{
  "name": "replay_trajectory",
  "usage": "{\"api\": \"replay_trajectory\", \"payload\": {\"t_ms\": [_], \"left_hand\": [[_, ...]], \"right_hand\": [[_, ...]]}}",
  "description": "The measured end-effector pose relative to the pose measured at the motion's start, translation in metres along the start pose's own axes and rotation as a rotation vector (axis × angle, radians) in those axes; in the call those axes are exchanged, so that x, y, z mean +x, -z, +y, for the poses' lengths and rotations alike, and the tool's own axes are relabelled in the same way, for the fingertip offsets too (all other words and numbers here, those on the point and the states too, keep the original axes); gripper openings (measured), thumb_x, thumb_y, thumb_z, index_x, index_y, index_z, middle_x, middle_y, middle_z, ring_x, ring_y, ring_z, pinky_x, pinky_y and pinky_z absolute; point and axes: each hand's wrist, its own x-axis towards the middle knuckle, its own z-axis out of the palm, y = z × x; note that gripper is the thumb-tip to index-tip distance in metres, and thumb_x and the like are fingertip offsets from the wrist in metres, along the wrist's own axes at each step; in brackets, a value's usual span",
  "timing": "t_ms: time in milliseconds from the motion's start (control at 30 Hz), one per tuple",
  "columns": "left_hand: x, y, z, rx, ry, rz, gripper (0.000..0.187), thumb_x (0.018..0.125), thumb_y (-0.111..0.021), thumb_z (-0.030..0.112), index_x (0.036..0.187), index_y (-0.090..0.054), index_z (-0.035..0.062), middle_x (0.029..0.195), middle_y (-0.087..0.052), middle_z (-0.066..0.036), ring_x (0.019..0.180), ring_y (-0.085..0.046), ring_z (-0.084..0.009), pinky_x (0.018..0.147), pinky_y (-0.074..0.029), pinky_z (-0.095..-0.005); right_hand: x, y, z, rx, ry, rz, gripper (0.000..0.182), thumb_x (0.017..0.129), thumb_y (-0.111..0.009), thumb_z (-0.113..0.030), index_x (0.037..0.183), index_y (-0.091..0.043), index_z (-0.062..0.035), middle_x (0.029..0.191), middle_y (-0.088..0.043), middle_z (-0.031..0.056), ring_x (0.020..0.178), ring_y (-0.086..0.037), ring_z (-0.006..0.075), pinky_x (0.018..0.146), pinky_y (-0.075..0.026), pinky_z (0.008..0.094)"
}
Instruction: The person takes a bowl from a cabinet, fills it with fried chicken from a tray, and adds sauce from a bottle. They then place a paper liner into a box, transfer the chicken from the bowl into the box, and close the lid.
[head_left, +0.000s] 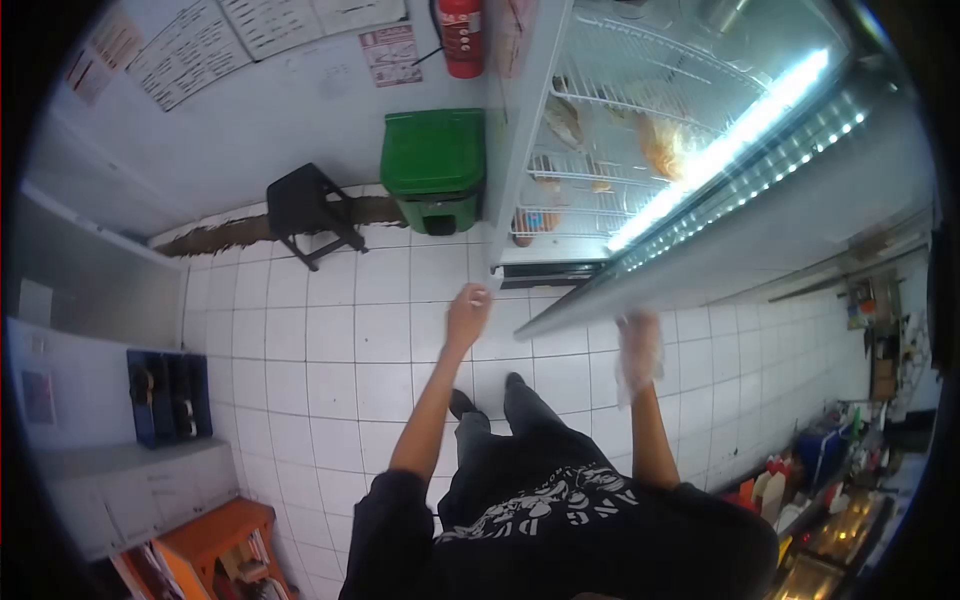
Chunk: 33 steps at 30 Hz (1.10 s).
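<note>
My left hand (pixel 468 312) is held out over the tiled floor, just left of the fridge's lower front corner. Its fingers are curled in, with a small pale spot showing at them; what they hold, if anything, I cannot make out. A clear plastic glove covers my right hand (pixel 638 352), which is smeared by motion close to the outer face of the fridge door (pixel 760 235). That door stands ajar. Inside the lit display fridge (pixel 515 150), wire shelves (pixel 640 105) carry a bag with orange-yellow contents (pixel 660 145) and other wrapped items.
A green bin (pixel 432 150) and a black stool (pixel 312 212) stand by the wall, below a red fire extinguisher (pixel 461 40). At lower left are a dark blue rack (pixel 168 398) and an orange shelf unit (pixel 215 540). A cluttered counter (pixel 815 490) runs along the right.
</note>
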Motion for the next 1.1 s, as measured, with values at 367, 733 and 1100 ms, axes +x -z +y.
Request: {"api": "replay_trajectory", "payload": {"t_ms": [367,733,1100], "left_hand": [[0.084,-0.287,-0.125,-0.040,0.344,-0.562,0.083,0.074,-0.076,0.044,0.131,-0.042,-0.0060,0.113,-0.063,-0.021,0.104,-0.063,-0.0314,0.091,-0.048,-0.0376],[0.321,-0.522,-0.305,0.402,0.070,0.127,0.075,0.077,-0.077,0.030,0.134,-0.042,-0.0036,0.128,-0.055,-0.019,0.114,-0.056,-0.0273,0.096,-0.045,-0.0353],[0.324,-0.508,-0.303,0.053,0.128,-0.017,0.081,0.074,-0.078,0.037,0.136,-0.041,-0.0011,0.132,-0.051,-0.022,0.122,-0.050,-0.0325,0.099,-0.042,-0.0393]], "right_hand": [[-0.091,0.215,-0.082,-1.480,0.067,0.577,0.028,0.095,-0.054,-0.028,0.112,-0.055,-0.0058,0.107,-0.058,0.0093,0.100,-0.055,0.0219,0.096,-0.042,0.0380],[-0.069,0.313,-0.029,-1.533,-0.173,0.970,0.030,0.094,-0.055,-0.029,0.112,-0.056,-0.0047,0.108,-0.059,0.0093,0.100,-0.056,0.0213,0.094,-0.044,0.0368],[-0.055,0.327,-0.018,-1.524,-0.201,0.976,0.033,0.093,-0.056,-0.030,0.112,-0.056,-0.0036,0.108,-0.060,0.0092,0.101,-0.057,0.0206,0.092,-0.045,0.0355]]}}
